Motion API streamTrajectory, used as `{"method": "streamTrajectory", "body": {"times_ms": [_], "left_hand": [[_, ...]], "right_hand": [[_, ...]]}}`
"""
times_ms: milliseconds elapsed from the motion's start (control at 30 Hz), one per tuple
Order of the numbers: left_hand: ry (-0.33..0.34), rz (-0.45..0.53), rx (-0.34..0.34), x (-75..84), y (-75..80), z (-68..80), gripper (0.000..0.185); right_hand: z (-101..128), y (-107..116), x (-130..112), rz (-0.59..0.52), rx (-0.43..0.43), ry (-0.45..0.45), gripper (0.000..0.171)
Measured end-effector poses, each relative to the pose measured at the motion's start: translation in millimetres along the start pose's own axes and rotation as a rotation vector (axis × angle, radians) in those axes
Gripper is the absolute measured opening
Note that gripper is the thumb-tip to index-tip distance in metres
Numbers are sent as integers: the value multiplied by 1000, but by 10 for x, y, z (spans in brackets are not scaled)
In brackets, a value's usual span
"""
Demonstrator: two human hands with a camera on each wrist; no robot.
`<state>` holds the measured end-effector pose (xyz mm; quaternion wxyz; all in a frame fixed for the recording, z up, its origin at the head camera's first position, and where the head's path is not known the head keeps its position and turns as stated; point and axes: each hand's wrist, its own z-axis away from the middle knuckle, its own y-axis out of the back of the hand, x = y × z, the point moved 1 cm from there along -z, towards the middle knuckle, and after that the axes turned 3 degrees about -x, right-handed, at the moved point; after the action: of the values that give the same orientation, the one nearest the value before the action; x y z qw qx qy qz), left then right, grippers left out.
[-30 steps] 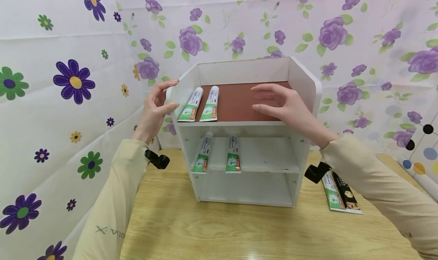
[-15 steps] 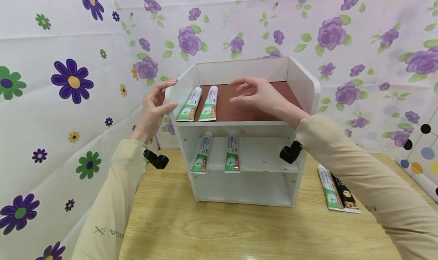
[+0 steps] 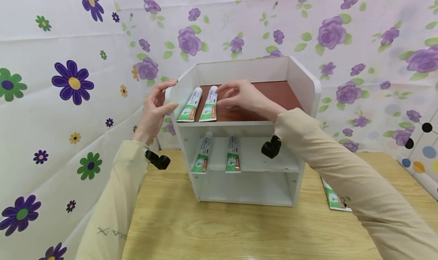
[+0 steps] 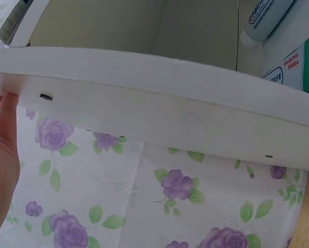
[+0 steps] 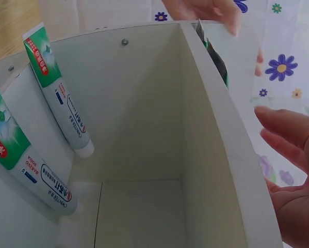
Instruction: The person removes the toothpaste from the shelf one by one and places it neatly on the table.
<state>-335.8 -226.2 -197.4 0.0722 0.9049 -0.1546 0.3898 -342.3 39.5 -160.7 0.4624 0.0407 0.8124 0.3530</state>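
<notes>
A small white shelf unit with a reddish-brown top board stands ahead. My left hand grips the front of its upper left side panel, thumb at the front edge. Two green-and-white toothpaste tubes lie on the top board: one tube along the left panel, another tube just right of it. My right hand hovers over the top board with loosely bent fingers, fingertips right at the second tube's right edge. In the right wrist view, a gap separates the thumb and fingers of my right hand.
On the middle shelf lie two similar toothpaste tubes, a left one and a right one. Another green-and-white tube is on the wooden table at right, partly behind my right sleeve. Flowered cloth hangs behind.
My right hand has moved left across the top board to the second tube. My right sleeve now covers most of the black tube on the table. The left hand has stayed put.
</notes>
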Motion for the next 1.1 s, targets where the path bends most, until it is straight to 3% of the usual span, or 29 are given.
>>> {"method": "streamTrajectory", "body": {"times_ms": [300, 500, 867, 1100], "left_hand": [[-14, 7, -4, 9, 39, 17, 49], [-9, 12, -13, 4, 19, 17, 50], [-4, 17, -2, 33, 1, -13, 50], [-6, 22, 1, 16, -8, -5, 50]], "right_hand": [[-126, -176, -81, -44, -6, -88, 25], [-187, -227, -74, 47, -11, -151, 26], [-244, -339, -249, 239, -19, -168, 30], [-239, -360, -270, 164, -8, -211, 27]]}}
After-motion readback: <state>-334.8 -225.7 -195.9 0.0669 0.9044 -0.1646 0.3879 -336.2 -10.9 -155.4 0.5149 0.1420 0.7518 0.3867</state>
